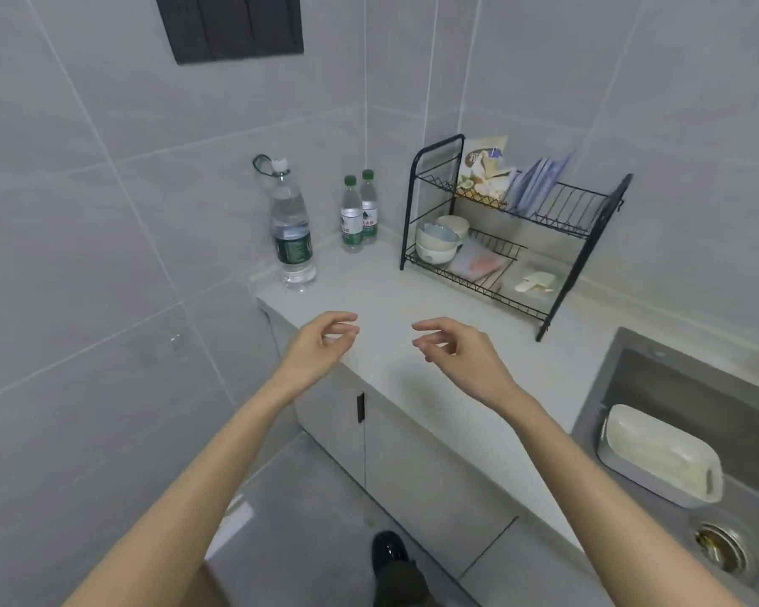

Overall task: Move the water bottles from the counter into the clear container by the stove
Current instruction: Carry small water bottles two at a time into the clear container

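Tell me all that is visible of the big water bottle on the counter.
The big bottle is clear plastic with a white cap, a dark green loop at the neck and a dark green label low on its body. It stands upright on the counter near its left end, apart from the two small bottles.

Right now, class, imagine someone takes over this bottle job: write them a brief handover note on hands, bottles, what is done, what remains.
Left hand: open, empty, above the counter edge. Right hand: open, empty, over the counter.
Large water bottle stands upright at the counter's left end; nearer small bottle and farther small bottle, green-capped, stand together in the corner beside the dish rack.
Done: nothing; all three are on the counter.
Left: move all three. The clear container and stove are out of view.
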Motion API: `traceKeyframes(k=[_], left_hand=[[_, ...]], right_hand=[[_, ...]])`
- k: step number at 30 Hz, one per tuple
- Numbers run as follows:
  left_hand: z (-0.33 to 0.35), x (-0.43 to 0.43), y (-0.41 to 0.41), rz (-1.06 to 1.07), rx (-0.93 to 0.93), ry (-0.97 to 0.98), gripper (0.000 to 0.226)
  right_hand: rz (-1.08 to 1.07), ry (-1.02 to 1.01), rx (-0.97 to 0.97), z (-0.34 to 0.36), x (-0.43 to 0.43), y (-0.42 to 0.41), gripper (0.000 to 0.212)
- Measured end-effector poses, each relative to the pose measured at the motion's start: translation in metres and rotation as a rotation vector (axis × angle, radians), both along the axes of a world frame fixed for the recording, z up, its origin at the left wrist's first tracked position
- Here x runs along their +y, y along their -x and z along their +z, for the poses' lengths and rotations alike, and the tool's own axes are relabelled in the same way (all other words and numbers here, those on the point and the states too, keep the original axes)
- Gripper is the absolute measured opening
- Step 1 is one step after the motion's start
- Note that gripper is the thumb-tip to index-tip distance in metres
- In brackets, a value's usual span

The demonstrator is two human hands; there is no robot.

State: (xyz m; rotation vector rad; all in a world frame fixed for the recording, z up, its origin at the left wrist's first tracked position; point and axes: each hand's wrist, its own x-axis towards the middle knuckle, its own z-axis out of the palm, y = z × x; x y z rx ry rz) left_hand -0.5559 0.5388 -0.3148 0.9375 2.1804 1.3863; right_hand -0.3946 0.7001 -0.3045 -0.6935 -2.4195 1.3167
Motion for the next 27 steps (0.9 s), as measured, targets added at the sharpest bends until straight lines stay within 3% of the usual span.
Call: traceKeyframes(k=[9,18,24,27], left_hand=[[0.009,0.122,0.148,0.139,-0.076,0.012,0.03],[0.002,0.225,0.267,0.263,-0.14,-0.028,0.058],[-0.015,0.3,0.341,0.262,-0.119,-0.108,0.037],[-0.03,0.329,0.374,0.249,-0.19,-0.072,0.065]], right_hand=[[0.014,-0.003,0.044,0.002,0.117,0.145,0.025],[-0.044,-0.008,0.049,-0.008,0.181,0.25,0.027],[-0.074,-0.078,-0.031,-0.026,0.212,0.307,0.031],[-0.109,-0.086,-0.074,-0.029,0.224,0.326,0.032]])
